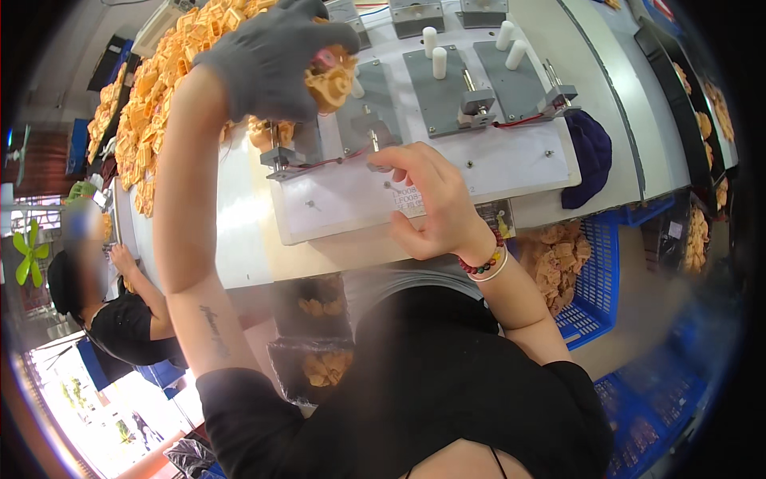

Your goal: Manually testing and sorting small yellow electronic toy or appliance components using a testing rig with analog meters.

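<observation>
My left hand [275, 60], in a grey glove, is closed on a tan-orange molded plastic part [329, 84] with a pink spot, above the left side of a white fixture board [335, 227]. My right hand [435, 199] is bare, with bracelets at the wrist. Its thumb and index finger are spread apart, and the curled index fingertip is at a small metal clamp [377, 144] on the board; whether it presses there I cannot tell. Grey plates [431, 92] with white pegs [440, 62] and metal clamps stand in a row on the board. Another tan-orange part [262, 134] sits at the left plate.
A large heap of tan-orange parts [152, 120] covers the table's far left. A dark blue cloth [589, 158] lies right of the board. Below the edge stands a blue basket [594, 279] with more parts. Another person [120, 311] works at left.
</observation>
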Tool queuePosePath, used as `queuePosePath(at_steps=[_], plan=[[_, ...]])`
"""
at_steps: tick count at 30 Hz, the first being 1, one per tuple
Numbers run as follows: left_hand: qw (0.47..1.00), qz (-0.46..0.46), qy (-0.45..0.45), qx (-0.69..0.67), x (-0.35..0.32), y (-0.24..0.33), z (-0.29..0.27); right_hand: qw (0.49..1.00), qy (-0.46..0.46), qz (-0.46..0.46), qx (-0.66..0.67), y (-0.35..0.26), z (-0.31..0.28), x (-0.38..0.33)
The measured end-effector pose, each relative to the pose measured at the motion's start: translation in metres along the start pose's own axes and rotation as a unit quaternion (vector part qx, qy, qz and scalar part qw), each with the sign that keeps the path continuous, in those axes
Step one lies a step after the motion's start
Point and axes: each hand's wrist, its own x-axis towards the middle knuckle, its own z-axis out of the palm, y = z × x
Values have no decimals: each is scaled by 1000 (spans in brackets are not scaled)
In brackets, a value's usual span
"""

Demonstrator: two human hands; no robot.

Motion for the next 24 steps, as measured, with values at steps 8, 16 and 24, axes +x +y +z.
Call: queuePosePath(at_steps=[8, 16, 24], plan=[[980, -45, -186, 52, 28, 14, -5, 1000, -3, 7, 23, -1, -3, -1], [982, -58, -179, 19, 21, 13, 36, 1000, -23, -8, 16, -1, -4, 2], [875, -217, 316, -297, -82, -133, 57, 988, 78, 133, -13, -17, -27, -53]])
